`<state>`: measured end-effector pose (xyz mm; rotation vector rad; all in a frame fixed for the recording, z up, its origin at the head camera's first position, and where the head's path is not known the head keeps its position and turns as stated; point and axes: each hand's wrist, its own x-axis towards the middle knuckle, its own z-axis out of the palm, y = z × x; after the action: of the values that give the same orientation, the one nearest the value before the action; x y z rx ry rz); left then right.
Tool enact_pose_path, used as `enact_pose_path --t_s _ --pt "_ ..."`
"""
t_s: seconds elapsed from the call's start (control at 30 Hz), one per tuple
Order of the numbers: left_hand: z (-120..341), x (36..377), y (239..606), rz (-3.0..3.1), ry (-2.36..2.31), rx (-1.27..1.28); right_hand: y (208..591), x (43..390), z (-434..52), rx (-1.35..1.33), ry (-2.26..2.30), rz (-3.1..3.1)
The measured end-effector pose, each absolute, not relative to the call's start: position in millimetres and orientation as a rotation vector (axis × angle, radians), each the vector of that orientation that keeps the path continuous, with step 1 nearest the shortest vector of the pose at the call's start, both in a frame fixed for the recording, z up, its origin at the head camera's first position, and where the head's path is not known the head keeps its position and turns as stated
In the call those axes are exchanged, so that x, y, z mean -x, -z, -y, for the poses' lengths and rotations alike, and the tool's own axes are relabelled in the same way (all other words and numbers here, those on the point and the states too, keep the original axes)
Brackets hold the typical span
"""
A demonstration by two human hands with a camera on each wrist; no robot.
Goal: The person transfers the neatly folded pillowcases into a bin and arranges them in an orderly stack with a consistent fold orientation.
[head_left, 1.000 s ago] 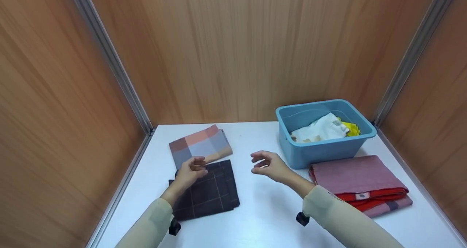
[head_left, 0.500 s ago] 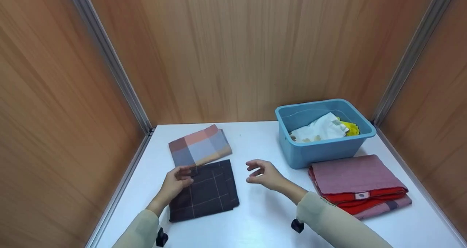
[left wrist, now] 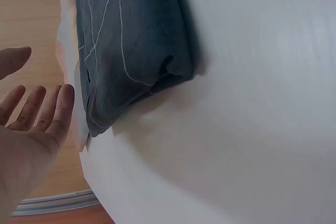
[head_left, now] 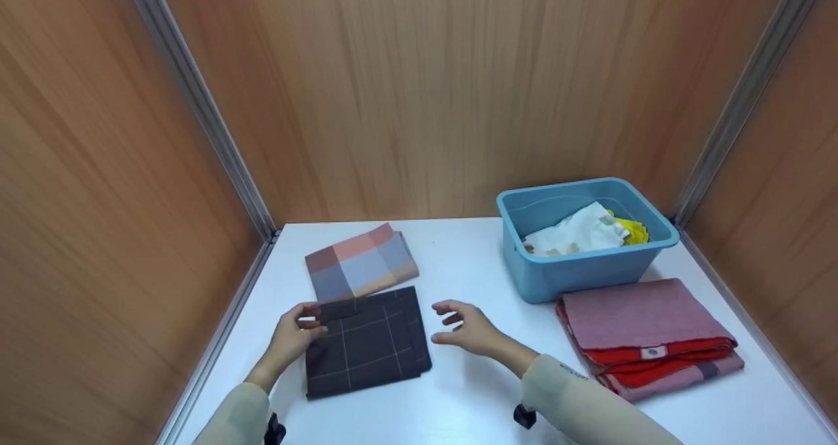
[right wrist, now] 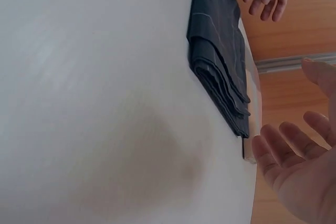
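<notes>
A dark checked cloth [head_left: 370,347], folded into a thick square, lies on the white table. My left hand [head_left: 292,334] hovers at its left edge, fingers loosely bent, with nothing in them. Across the cloth, my right hand [head_left: 468,330] hangs over the table a short way from the right edge, fingers relaxed and holding nothing. In the left wrist view the left hand [left wrist: 34,129] appears apart from the dark cloth [left wrist: 131,30]. The right wrist view shows the stacked layers of the dark cloth [right wrist: 218,66] beside the right hand [right wrist: 299,166].
Behind the dark cloth lies a folded pastel checked cloth [head_left: 363,262]. A blue bin [head_left: 576,271] with a white cloth [head_left: 582,229] and a yellow cloth [head_left: 634,231] stands at the back right. In front of it is a folded pink and red cloth [head_left: 648,314]. Wooden panels [head_left: 419,105] enclose the table.
My left hand has moved left and toward me, from over the dark cloth to its left edge. The right hand has come slightly left and nearer. The cloths and bin stay put.
</notes>
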<state>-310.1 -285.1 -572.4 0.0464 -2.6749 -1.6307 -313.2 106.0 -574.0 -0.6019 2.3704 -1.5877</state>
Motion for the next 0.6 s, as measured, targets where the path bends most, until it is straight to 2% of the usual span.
enact_pose_path --t_s 0.37,0.6 --pt "301 306 586 2.751 1.534 -0.149 586 307 -93 0.71 1.4 -2.404" --pt "308 302 594 2.794 1.507 -0.223 593 305 -87 0.857 1.067 -2.483"
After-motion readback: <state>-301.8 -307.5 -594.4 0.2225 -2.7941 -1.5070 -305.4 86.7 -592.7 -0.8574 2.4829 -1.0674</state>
